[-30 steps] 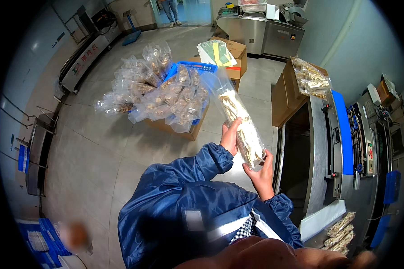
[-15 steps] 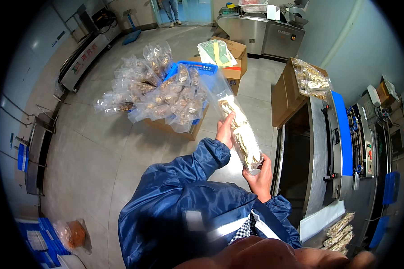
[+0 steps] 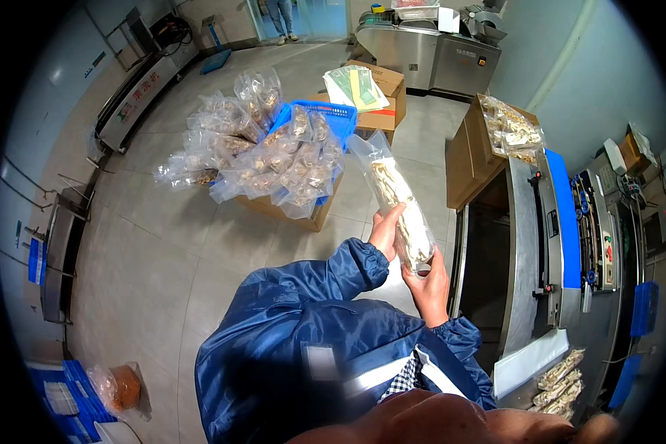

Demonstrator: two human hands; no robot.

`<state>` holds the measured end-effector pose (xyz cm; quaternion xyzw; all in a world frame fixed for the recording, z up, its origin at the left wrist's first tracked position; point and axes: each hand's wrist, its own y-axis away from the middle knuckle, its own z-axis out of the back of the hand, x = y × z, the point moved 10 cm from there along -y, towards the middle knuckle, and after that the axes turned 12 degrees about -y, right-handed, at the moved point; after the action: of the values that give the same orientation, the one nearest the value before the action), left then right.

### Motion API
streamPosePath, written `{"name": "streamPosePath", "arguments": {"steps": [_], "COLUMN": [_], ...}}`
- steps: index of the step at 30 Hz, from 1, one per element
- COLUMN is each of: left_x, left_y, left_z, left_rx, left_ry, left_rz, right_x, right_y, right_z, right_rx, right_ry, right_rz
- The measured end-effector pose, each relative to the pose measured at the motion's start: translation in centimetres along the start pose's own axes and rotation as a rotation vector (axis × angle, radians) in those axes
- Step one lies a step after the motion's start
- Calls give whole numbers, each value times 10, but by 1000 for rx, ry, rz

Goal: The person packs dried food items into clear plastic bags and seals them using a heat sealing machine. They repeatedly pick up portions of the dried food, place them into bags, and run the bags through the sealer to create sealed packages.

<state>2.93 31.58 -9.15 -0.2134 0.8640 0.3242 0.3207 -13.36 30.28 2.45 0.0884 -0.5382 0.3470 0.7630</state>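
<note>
Left hand point(image 3: 383, 234): forearm comes up from the left, elbow bent, sleeve cuff gathered at the wrist. Thumb lies across the upper face of the clear bag point(image 3: 403, 218), about mid-length; most of the fingers are behind it, hidden. Right hand point(image 3: 431, 287): wrist low, pointing up, thumb and fingers on either side of the bag's lower end.

Grip: both hands grasping the bag, left at the middle, right at the bottom.

Bag is in front of the torso, held off the floor point(image 3: 237, 281), tilted, upper end leaning left. Pale strips fill the lower part; the slack empty top points toward the blue basket point(image 3: 325, 109), near its right side.

Delta vs half a second ago: left hand has shifted right and a bit down, now sits lower on the bag and closer to the right hand. Right hand slightly higher. Bag's slack top overlapped the basket corner then; it's pulled in to the right now. Basket and the filled bags point(image 3: 274, 163) around it: no visible change.
</note>
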Motion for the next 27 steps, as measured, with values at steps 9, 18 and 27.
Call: {"name": "streamPosePath", "arguments": {"steps": [9,18,27], "left_x": [-6,0,-3], "left_y": [0,-6,-3], "left_z": [-1,4,6], "left_rx": [-23,-29,-43], "left_ry": [-38,-16,-28], "left_rz": [-22,-2,-8], "right_x": [-6,1,3], "right_y": [0,1,3], "right_z": [-1,0,-2], "right_rx": [-16,-1,12], "right_ry": [14,89,133], "right_rz": [57,69,48]}}
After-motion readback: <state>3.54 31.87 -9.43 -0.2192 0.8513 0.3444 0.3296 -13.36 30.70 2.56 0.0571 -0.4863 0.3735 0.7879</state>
